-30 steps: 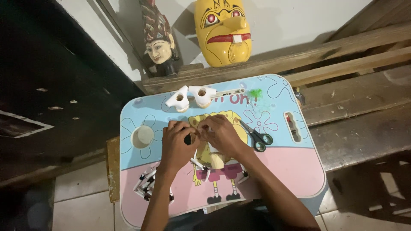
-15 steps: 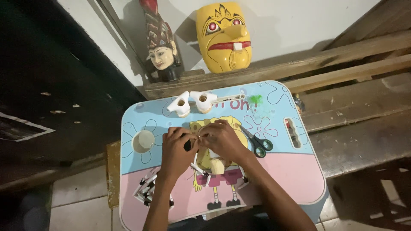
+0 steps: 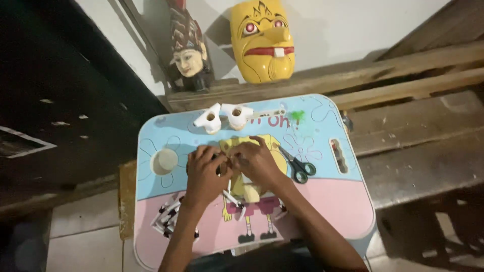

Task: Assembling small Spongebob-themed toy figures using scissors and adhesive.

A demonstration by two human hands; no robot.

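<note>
Head view, single frame, looking down on a small children's table [image 3: 322, 201] with a blue upper half, a pink lower half and a printed yellow cartoon figure at centre.

Item 1. Left hand [image 3: 205, 174]: resting on the table's middle, fingers curled inward and meeting the right hand. Grip narrow, pinched on a small dark object [image 3: 220, 167] between the two hands; the object is mostly hidden and its kind cannot be told.

Item 2. Right hand [image 3: 257, 160]: just beside the left, fingers bent down over the same spot, fingertips touching the small object. Grip narrow; what it clasps beyond that cannot be told.

Item 3. Scissors with dark handles [image 3: 297, 166]: lying flat on the blue area, just right of the right hand, handles toward the near edge.

Item 4. Two white cone-shaped plastic pieces [image 3: 223, 118]: side by side near the table's far edge, well beyond the hands.

Item 5. Heap of short white sticks with dark tips [image 3: 169, 217]: on the pink area, near the left forearm.

Item 6. Round cup recess [image 3: 164, 161]: set into the table's left side.

Item 7. Yellow carved wooden mask [image 3: 262, 40] and painted carved head with dark headdress [image 3: 187, 50]: leaning against the white wall on a wooden ledge behind the table.
</note>
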